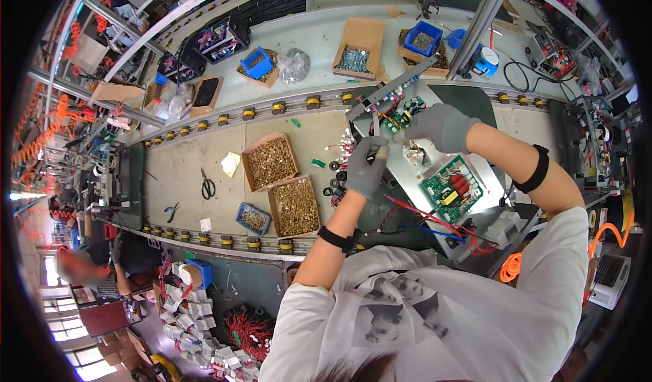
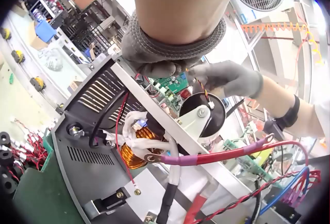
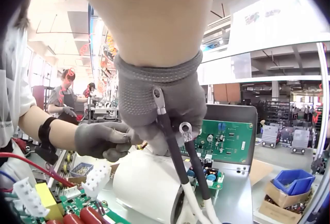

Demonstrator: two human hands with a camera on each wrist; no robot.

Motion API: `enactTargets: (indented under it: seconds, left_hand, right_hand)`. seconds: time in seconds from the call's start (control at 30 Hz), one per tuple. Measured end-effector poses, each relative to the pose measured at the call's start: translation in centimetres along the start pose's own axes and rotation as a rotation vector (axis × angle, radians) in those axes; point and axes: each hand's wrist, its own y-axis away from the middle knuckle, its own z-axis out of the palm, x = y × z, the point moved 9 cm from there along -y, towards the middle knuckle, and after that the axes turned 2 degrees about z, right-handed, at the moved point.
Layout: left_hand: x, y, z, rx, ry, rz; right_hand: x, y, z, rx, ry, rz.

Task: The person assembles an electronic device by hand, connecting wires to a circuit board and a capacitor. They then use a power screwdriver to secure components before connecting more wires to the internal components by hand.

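Both gloved hands meet over an open electronics chassis [image 2: 93,154]. My left hand [image 1: 367,168] has its fingers curled at a thin multicoloured wire [image 2: 202,86]. From the other side my right hand [image 1: 443,128] pinches the same wire with thumb and fingertips. A small white connector [image 2: 211,104] hangs at the wire's lower end. Below the hands is a white cylinder [image 3: 147,185], its dark end face [image 2: 214,123] behind a metal bracket. A green circuit board [image 3: 224,140] stands upright beyond the right hand. Two cable lugs [image 3: 159,99] stand in front of the right glove in the right wrist view.
Another green board [image 1: 454,188] with red parts lies near the body. Red and blue cables [image 1: 435,220] trail from the chassis. Left are screw boxes [image 1: 293,207], scissors [image 1: 208,185] and pliers [image 1: 172,211]. A roller rail [image 1: 248,114] borders the back shelf, which holds blue bins [image 1: 422,37].
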Motion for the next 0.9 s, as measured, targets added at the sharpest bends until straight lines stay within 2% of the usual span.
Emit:
enactTargets:
  seconds: [0.03, 0.1, 0.13, 0.2, 0.33, 0.4, 0.5, 0.53, 0.57, 0.63, 0.73, 0.8, 0.9]
  left_hand:
    - [-0.5, 0.1, -0.3, -0.002, 0.005, 0.008]
    - [-1.6, 0.5, -1.0, 0.012, 0.166, -0.038]
    - [-1.4, 0.6, -1.2, 0.006, 0.173, -0.03]
    - [-2.3, 0.7, -1.1, -0.062, 0.365, -0.177]
    - [-2.5, 0.2, -1.2, -0.117, 0.572, -0.217]
    - [-1.9, -0.1, -1.3, -0.156, 0.609, -0.167]
    - [-1.3, 0.4, -0.6, -0.241, 0.664, -0.175]
    - [-1.4, 0.7, -0.4, -0.25, 0.683, -0.171]
    - [-2.0, 1.0, -0.1, -0.281, 0.617, -0.176]
    - [-2.9, 1.0, 0.4, -0.324, 0.561, -0.187]
    - [-4.3, 1.9, 0.7, -0.3, 0.517, -0.213]
    - [-3.9, 2.0, 0.8, -0.299, 0.5, -0.237]
    - [-4.1, 2.3, 0.8, -0.25, 0.499, -0.285]
  right_hand:
    - [-0.1, -0.2, 0.0, 0.002, 0.007, 0.007]
    - [-2.4, -0.1, -0.5, 0.092, 0.037, -0.199]
    - [-2.6, -0.3, -0.4, 0.092, 0.043, -0.189]
    - [-4.4, -0.4, -0.6, 0.171, 0.305, -0.296]
    - [-5.4, -0.1, -1.7, 0.245, 0.33, -0.155]
    - [-3.6, 0.4, -2.7, 0.304, -0.06, 0.06]
    - [-1.1, 1.6, -4.3, 0.343, -0.065, 0.127]
    - [-0.1, 2.3, -4.6, 0.392, 0.052, 0.145]
    - [0.9, 2.7, -4.4, 0.389, 0.067, 0.163]
    - [0.1, 3.4, -3.1, 0.292, 0.133, -0.021]
    - [1.4, 3.0, -1.3, 0.136, 0.355, 0.041]
    - [1.6, 3.1, -1.9, 0.158, 0.249, -0.008]
    - [1.1, 3.2, -2.7, 0.16, 0.291, -0.129]
